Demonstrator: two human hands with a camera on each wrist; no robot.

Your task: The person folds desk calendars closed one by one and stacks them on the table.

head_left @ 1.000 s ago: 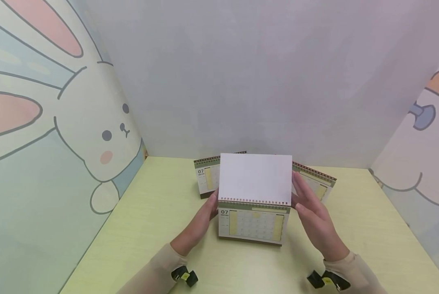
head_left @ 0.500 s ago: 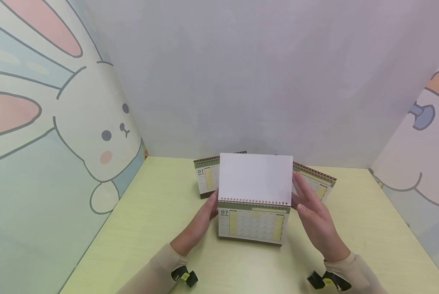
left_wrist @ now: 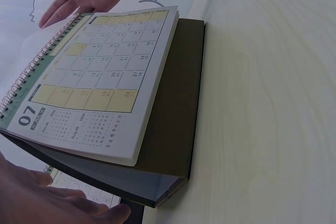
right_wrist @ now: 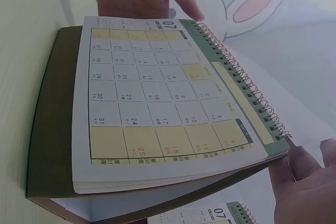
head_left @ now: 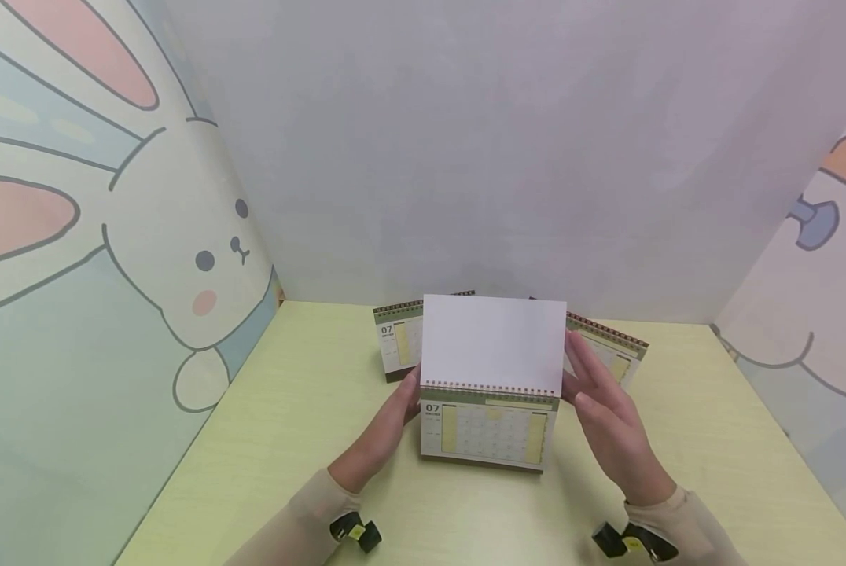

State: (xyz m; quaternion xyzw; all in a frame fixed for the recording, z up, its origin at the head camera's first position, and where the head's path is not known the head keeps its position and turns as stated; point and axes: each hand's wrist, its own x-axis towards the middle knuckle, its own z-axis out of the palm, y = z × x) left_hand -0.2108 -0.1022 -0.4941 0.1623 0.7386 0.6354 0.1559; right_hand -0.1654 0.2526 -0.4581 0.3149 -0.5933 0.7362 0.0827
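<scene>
A desk calendar [head_left: 490, 432] with a spiral binding stands on the table, showing month 07 to the front. Its white blank sheet [head_left: 494, 342] extends back from the spiral at the top. My left hand [head_left: 384, 428] lies along the calendar's left side, fingers stretched forward. On the other side my right hand [head_left: 610, 420] has its fingers straight at the right edge. In the left wrist view the calendar's pages [left_wrist: 100, 61] lean on a dark brown base [left_wrist: 168, 114]. The right wrist view has the right hand [right_wrist: 310, 192] beside the spiral end.
Two similar calendars stand behind, one at the back left [head_left: 399, 346] and one at the back right [head_left: 614, 354], both partly hidden by the front one. The pale yellow table [head_left: 310, 369] meets a grey back wall [head_left: 508, 157]. A rabbit-patterned wall [head_left: 140, 259] rises at the left.
The white sheet's right edge has shifted very slightly to the right. Both hands and the calendar's front stay practically where they were.
</scene>
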